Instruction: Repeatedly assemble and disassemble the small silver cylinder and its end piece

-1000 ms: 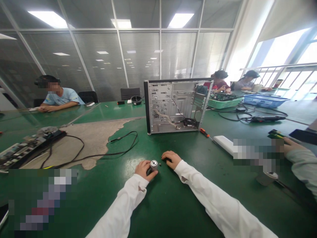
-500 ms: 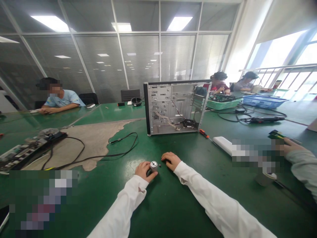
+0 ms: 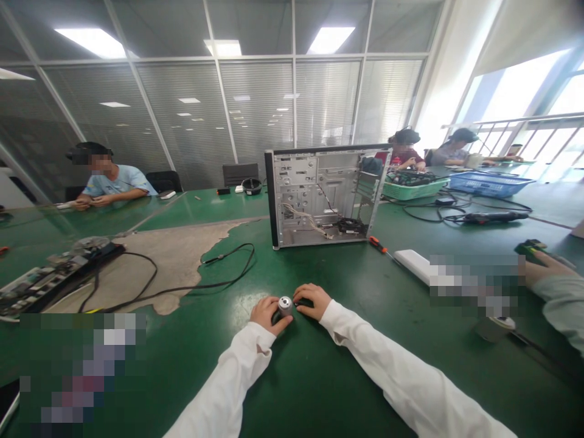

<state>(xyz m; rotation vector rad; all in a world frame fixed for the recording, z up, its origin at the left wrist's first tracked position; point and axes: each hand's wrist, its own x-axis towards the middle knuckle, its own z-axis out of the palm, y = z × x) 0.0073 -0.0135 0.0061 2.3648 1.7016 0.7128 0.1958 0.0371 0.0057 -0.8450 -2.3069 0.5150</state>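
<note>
My left hand [image 3: 267, 315] is wrapped round a small silver metal cylinder [image 3: 285, 305], which looks like a small electric motor. It stands upright on the green table, its round end face up. Just to its right, my right hand [image 3: 314, 301] rests low over the tabletop with the fingers curled. Its thumb and forefinger close round a tiny dark part [image 3: 295, 302] beside the cylinder; the part is too small to name. Beyond both hands stands an open computer case [image 3: 319, 198] with loose wires and a black fan inside.
An orange-handled screwdriver [image 3: 378, 244] and a white bar [image 3: 413, 266] lie to the right. At the right edge, another person's hand [image 3: 547, 267] holds a green-and-black object. A circuit board [image 3: 59, 271] and black cable [image 3: 228, 284] lie left. Green [image 3: 415, 190] and blue [image 3: 490, 184] baskets stand farther back.
My right hand has moved slightly left, bringing its fingertips to the tiny dark part. My left hand keeps its grip on the cylinder. The other person's hand at right has shifted slightly.
</note>
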